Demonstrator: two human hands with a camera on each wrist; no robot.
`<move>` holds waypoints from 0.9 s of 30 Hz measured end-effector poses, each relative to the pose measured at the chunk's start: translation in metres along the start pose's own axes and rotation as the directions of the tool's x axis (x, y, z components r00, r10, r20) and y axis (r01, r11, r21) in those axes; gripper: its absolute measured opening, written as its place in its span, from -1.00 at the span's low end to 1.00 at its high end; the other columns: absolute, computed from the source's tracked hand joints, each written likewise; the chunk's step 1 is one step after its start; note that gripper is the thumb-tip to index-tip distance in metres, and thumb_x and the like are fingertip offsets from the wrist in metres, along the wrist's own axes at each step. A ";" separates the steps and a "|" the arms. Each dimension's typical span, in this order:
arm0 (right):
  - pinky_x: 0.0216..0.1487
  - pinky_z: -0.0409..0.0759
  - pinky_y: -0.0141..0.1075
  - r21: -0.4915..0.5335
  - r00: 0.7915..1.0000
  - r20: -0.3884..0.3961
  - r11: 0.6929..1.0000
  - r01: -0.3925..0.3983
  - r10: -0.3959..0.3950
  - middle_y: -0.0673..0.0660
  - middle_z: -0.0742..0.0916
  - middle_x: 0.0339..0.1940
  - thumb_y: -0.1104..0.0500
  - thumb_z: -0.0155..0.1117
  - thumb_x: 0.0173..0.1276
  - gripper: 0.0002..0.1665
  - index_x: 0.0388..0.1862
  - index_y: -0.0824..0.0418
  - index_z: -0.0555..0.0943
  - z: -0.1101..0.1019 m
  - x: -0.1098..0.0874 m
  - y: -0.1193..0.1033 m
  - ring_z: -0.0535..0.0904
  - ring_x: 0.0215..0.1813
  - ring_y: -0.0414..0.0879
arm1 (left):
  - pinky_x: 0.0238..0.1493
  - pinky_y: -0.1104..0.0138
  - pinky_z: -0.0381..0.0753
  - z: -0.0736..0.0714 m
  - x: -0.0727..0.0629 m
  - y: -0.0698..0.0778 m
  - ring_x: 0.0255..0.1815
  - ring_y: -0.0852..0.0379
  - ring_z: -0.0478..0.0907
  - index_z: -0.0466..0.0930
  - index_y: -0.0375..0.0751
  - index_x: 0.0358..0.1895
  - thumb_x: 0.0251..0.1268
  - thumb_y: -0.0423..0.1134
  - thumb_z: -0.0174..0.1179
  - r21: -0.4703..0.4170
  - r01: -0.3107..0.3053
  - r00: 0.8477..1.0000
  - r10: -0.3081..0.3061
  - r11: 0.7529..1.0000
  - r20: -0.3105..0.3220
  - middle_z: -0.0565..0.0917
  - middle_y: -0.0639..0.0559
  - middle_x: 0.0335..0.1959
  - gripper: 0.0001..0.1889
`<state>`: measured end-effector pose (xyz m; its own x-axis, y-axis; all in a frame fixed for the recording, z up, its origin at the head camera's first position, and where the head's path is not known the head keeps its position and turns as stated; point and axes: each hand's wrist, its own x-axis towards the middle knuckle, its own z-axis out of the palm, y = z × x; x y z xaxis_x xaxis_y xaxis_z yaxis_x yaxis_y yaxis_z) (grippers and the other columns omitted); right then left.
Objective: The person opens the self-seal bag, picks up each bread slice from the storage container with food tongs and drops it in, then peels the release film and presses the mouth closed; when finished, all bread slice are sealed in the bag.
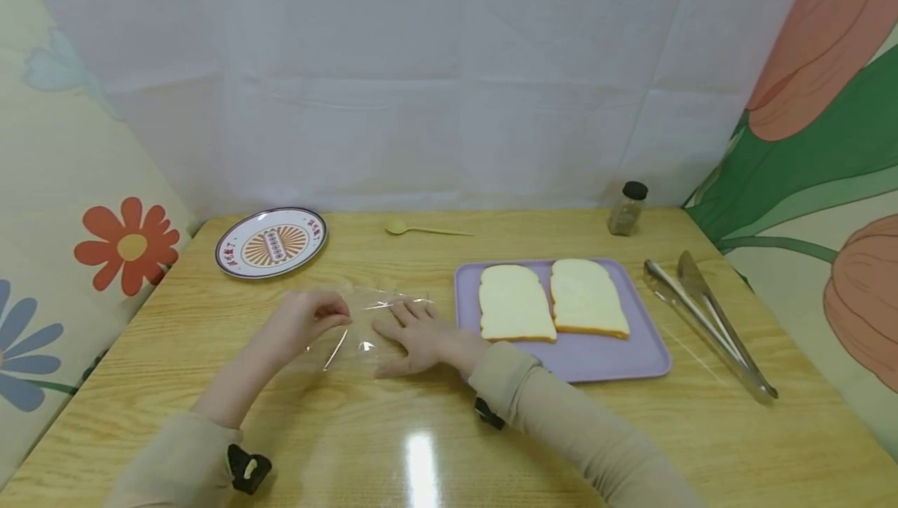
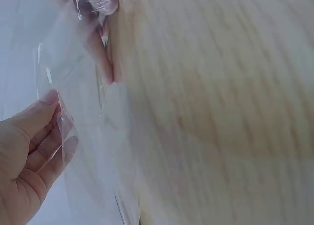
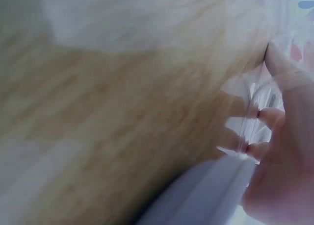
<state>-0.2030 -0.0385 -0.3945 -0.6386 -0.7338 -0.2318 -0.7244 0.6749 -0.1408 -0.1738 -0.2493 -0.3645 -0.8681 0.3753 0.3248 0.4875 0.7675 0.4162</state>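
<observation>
A thin, crinkled sheet of clear plastic film (image 1: 351, 340) lies on the wooden table in the head view, between the two hands. My left hand (image 1: 303, 322) pinches its left edge; in the left wrist view the film (image 2: 86, 137) passes between the thumb and the curled fingers. My right hand (image 1: 414, 338) rests on the film's right part, palm down with fingers spread. In the right wrist view that hand (image 3: 289, 137) touches the table through or beside the film; which of these I cannot tell.
Right of the hands is a purple tray (image 1: 648, 356) with two bread slices (image 1: 515, 304). Metal tongs (image 1: 715, 329) lie beyond it. A plate (image 1: 273, 243), a small spoon (image 1: 428, 230) and a black-capped jar (image 1: 627, 210) are along the back, before a white curtain (image 1: 421, 103).
</observation>
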 end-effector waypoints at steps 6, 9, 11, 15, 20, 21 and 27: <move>0.55 -0.13 0.02 0.013 0.999 0.034 1.000 -0.007 0.007 0.10 0.03 0.57 -0.47 -0.03 0.25 -0.01 0.53 -0.13 -0.05 -0.002 0.000 0.001 -0.21 0.58 0.02 | -0.39 0.40 0.65 -0.005 0.004 0.002 -0.48 0.25 0.60 0.59 -0.14 -0.54 0.00 -0.42 0.35 -0.021 -0.008 1.000 0.008 1.000 -0.014 0.67 0.10 -0.56 -0.86; 0.55 -0.16 0.02 0.011 0.999 0.051 1.000 -0.016 0.015 0.08 0.00 0.57 -0.48 -0.05 0.24 0.01 0.53 -0.10 -0.07 -0.001 0.002 0.001 -0.24 0.58 0.00 | -0.43 0.43 0.65 -0.005 0.005 0.002 -0.51 0.33 0.56 0.57 -0.14 -0.56 -0.06 -0.45 0.37 -0.025 -0.069 0.996 0.067 0.997 -0.056 0.65 0.12 -0.58 -0.82; 0.56 -0.16 0.01 0.010 0.998 0.055 1.000 -0.022 0.022 0.06 -0.02 0.58 -0.50 -0.05 0.22 0.06 0.54 -0.03 -0.08 0.000 0.003 0.001 -0.24 0.58 -0.01 | -0.45 0.45 0.64 -0.005 0.006 0.002 -0.52 0.37 0.53 0.56 -0.14 -0.57 -0.08 -0.47 0.38 -0.018 -0.108 0.991 0.106 0.994 -0.080 0.64 0.13 -0.60 -0.80; 0.56 -0.14 -0.02 0.026 0.999 0.044 0.999 -0.027 0.026 0.08 -0.04 0.58 -0.51 0.00 0.18 0.16 0.53 0.12 -0.08 0.000 0.004 0.002 -0.21 0.58 -0.02 | -0.50 0.47 0.60 -0.005 0.006 0.000 -0.55 0.42 0.49 0.55 -0.10 -0.58 -0.12 -0.46 0.40 0.019 -0.147 0.984 0.149 0.989 -0.095 0.62 0.18 -0.63 -0.78; 0.56 -0.17 -0.02 0.088 0.998 0.057 0.995 -0.036 0.031 0.11 -0.06 0.58 -0.47 0.13 0.13 0.22 0.52 0.17 -0.06 -0.001 0.003 0.002 -0.24 0.58 -0.01 | -0.50 0.44 0.59 -0.007 0.004 0.000 -0.54 0.34 0.55 0.62 -0.11 -0.53 -0.05 -0.42 0.38 0.066 -0.113 0.994 0.113 0.991 -0.004 0.67 0.15 -0.59 -0.85; 0.56 -0.19 -0.03 0.102 0.997 0.063 0.994 -0.039 0.033 0.11 -0.07 0.58 -0.47 0.15 0.12 0.22 0.52 0.17 -0.04 -0.002 0.004 0.003 -0.25 0.58 -0.01 | -0.47 0.42 0.61 -0.008 0.003 0.001 -0.51 0.28 0.59 0.65 -0.15 -0.49 -0.02 -0.43 0.37 0.067 -0.101 0.995 0.100 0.993 0.019 0.69 0.11 -0.55 -0.89; 0.57 -0.21 -0.05 0.130 0.996 0.081 0.990 -0.054 0.043 0.14 -0.08 0.57 -0.44 0.14 0.15 0.20 0.52 0.22 -0.04 -0.002 0.006 0.003 -0.27 0.58 -0.01 | -0.34 0.29 0.68 -0.010 0.001 0.000 -0.36 0.03 0.67 0.72 -0.30 -0.33 0.05 -0.49 0.30 0.079 -0.073 0.994 0.065 0.994 0.091 0.74 -0.06 -0.40 -0.89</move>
<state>-0.2097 -0.0409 -0.3940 -0.6464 -0.6951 -0.3145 -0.6491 0.7177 -0.2521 -0.1738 -0.2543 -0.3556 -0.8393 0.4702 0.2731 0.5404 0.7769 0.3231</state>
